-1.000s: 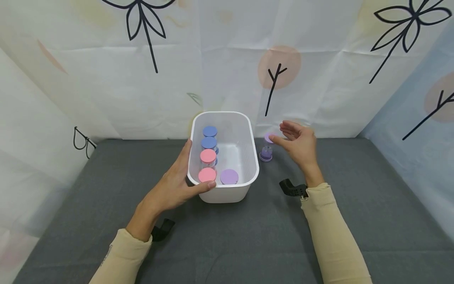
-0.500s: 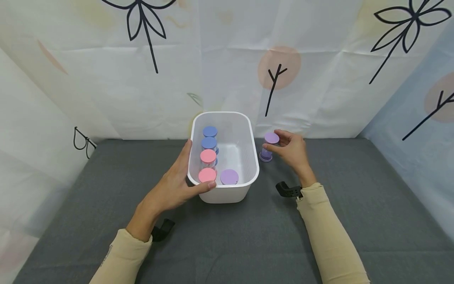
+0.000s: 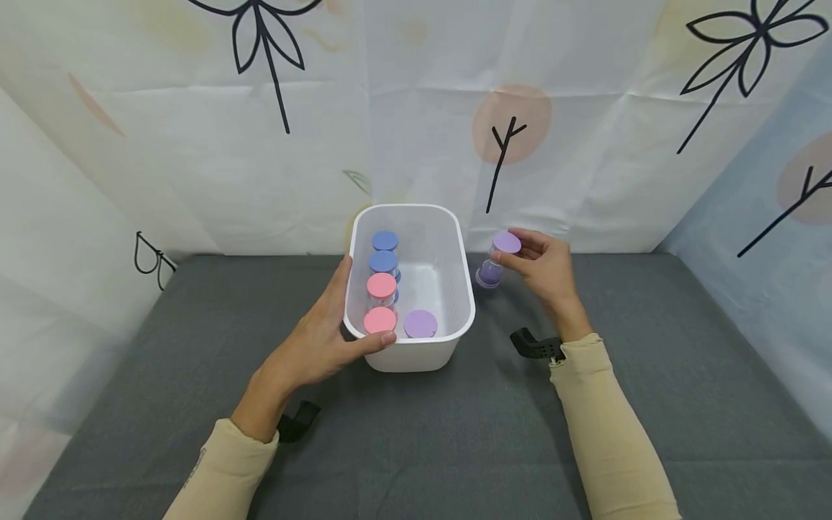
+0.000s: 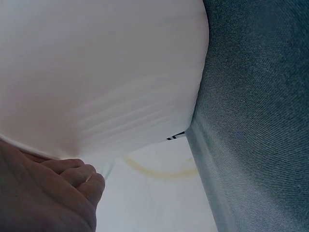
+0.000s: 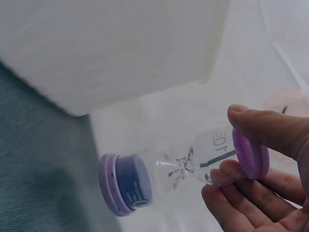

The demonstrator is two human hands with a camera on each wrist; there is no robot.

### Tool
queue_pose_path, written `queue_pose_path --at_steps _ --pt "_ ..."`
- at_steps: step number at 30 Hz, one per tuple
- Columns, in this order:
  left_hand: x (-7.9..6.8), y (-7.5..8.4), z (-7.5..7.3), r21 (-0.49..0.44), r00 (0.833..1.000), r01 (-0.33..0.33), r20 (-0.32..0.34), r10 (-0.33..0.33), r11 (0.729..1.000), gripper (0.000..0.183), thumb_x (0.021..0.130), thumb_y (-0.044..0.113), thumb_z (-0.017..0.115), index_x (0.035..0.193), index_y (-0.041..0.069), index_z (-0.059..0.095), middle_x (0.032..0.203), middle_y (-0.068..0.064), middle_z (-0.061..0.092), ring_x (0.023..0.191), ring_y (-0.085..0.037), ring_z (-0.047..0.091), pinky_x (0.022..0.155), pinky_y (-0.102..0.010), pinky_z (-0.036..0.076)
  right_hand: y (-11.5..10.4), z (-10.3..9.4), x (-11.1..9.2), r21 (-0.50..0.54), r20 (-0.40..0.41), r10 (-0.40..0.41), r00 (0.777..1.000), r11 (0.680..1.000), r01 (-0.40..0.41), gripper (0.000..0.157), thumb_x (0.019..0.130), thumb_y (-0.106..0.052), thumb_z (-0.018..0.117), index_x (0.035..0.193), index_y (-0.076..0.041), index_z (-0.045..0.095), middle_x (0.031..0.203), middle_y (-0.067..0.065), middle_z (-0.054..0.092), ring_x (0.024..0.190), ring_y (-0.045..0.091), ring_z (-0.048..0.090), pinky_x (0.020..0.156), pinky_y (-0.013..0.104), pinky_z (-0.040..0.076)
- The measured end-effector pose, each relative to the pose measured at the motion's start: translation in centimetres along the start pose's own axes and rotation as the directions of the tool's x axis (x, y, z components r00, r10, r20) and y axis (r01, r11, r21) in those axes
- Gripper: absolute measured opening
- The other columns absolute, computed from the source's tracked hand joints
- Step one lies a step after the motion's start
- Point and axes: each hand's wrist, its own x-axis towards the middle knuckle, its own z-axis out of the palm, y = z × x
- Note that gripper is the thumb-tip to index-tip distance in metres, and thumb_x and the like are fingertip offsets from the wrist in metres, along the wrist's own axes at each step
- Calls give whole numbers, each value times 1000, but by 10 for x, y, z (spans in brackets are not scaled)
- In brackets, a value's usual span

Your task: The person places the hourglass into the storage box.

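A white plastic bin (image 3: 416, 355) stands in the middle of the table. My left hand (image 3: 318, 339) holds its near left corner, thumb over the front rim and fingers along the left outer wall. In the left wrist view the fingers (image 4: 79, 176) bend at the rim. To the right of the bin, my right hand (image 3: 542, 271) pinches a purple-capped sand timer (image 3: 492, 271) by its upper cap. The timer leans, its lower cap (image 5: 112, 186) pointing toward the bin. Through its clear body, marked 10, dark purple sand (image 5: 135, 180) shows at the lower end.
Inside the bin, blue-capped timers (image 3: 383, 261) and pink-capped timers (image 3: 381, 285) line the left wall. Another purple-capped timer (image 3: 420, 323) stands at the near end. A dark grey cloth (image 3: 455, 448) covers the table, and a patterned white backdrop (image 3: 416, 130) rises close behind the bin.
My right hand has closed its fingers and thumb on the purple-capped sand timer, which has tipped and risen slightly. The left hand and the bin have stayed in place.
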Motion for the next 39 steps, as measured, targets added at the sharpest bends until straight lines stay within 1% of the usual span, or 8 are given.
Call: queue_pose_path --at_steps 5,11,17,22,28,31,35,39 --pt "-1 1 0 10 1000 14 4 -14 1000 115 85 47 79 163 33 -5 167 6 12 146 -22 28 112 -59 30 -31 -11 -9 169 -128 -81 988 980 103 52 82 7 80 131 12 62 113 10 70 96 10 69 83 19 54" --pt "-3 0 -1 17 999 40 4 -41 999 117 85 50 78 164 28 -5 168 5 8 148 -20 24 113 -60 29 -63 -16 -20 375 -246 -194 950 884 278 45 78 18 77 122 12 67 107 12 73 94 20 71 81 25 56" --pt "-2 -1 -1 29 999 43 4 -43 999 117 85 51 78 164 28 -6 168 6 6 149 -20 23 113 -60 29 -86 -12 -31 485 -256 -286 923 788 379 44 77 26 71 120 17 65 109 20 72 93 25 71 83 30 57" --pt "-2 -2 -1 25 999 41 7 -41 999 117 85 51 78 164 28 -5 168 6 7 149 -20 22 113 -60 28 -98 -3 -41 535 -193 -342 920 749 391 45 76 28 70 120 17 65 109 21 71 95 26 72 85 31 56" --pt "-1 -2 -1 23 1000 24 5 -24 999 117 85 50 78 163 29 -5 168 6 9 148 -20 25 112 -60 29 -96 15 -46 536 -77 -389 918 760 368 51 74 9 86 121 13 67 111 17 73 101 24 70 86 29 55" --pt "0 -2 -1 20 1000 14 4 -14 1000 116 85 49 79 163 31 -5 168 5 10 147 -21 27 112 -60 30 -89 27 -45 511 -10 -365 931 799 319 51 75 12 85 123 12 67 111 13 73 101 21 69 87 28 55" --pt "0 -1 -1 18 1000 12 5 -12 1000 117 84 48 80 163 33 -5 167 6 10 147 -20 27 113 -59 29 -77 45 -42 451 110 -269 957 872 193 52 78 22 73 128 12 63 116 13 71 104 21 69 91 31 54" --pt "0 -1 -1 15 1000 15 11 -15 1000 117 85 48 79 164 28 -6 168 5 9 148 -21 26 113 -60 29 -62 58 -39 369 236 -195 952 924 98 53 80 19 74 131 13 60 119 16 69 103 21 69 93 34 53"
